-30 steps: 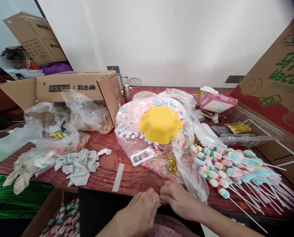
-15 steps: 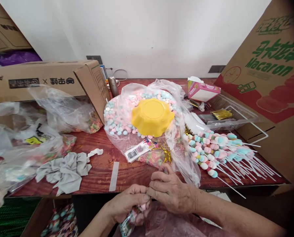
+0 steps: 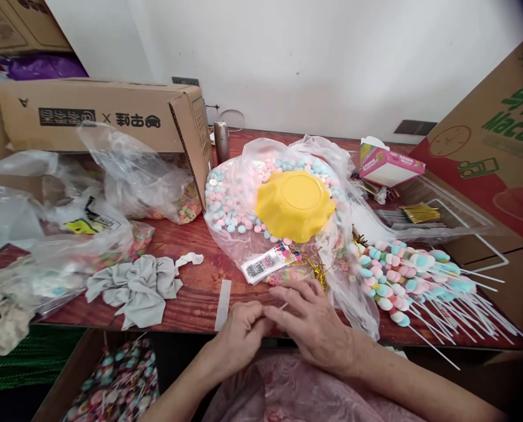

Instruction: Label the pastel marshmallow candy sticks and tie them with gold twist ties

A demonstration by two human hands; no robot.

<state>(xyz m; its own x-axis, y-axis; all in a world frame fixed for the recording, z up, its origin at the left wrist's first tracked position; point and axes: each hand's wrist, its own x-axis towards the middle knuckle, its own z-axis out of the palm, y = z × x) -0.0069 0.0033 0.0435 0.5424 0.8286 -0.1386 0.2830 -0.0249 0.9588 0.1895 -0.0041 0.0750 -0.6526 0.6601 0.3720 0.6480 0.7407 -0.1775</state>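
Note:
My left hand (image 3: pixel 242 331) is closed at the table's front edge, its fingertips against those of my right hand (image 3: pixel 316 328). A thin pale tip (image 3: pixel 283 305), perhaps a stick, shows between them; whatever else is gripped lies hidden behind the fingers. My right hand has thumb and forefinger pinched at the same spot, its other fingers bent over the table. Just beyond lie gold twist ties (image 3: pixel 317 271) and a stack of printed white labels (image 3: pixel 265 264). A yellow wavy-edged bowl (image 3: pixel 294 202) rests upside down on a clear bag of pastel marshmallows (image 3: pixel 228 205).
Marshmallow skewers (image 3: pixel 413 275) are heaped at right, beside a clear tray (image 3: pixel 458 225) with gold ties. A grey cloth (image 3: pixel 138 287), plastic bags (image 3: pixel 133 176) and a cardboard box (image 3: pixel 107 117) occupy the left. Below stands a box of wrapped skewers (image 3: pixel 120 375).
The view has shifted, so the table things sit further right and slightly higher. Both hands have risen slightly, and the wrapped marshmallow skewer seen under my left hand is now hidden.

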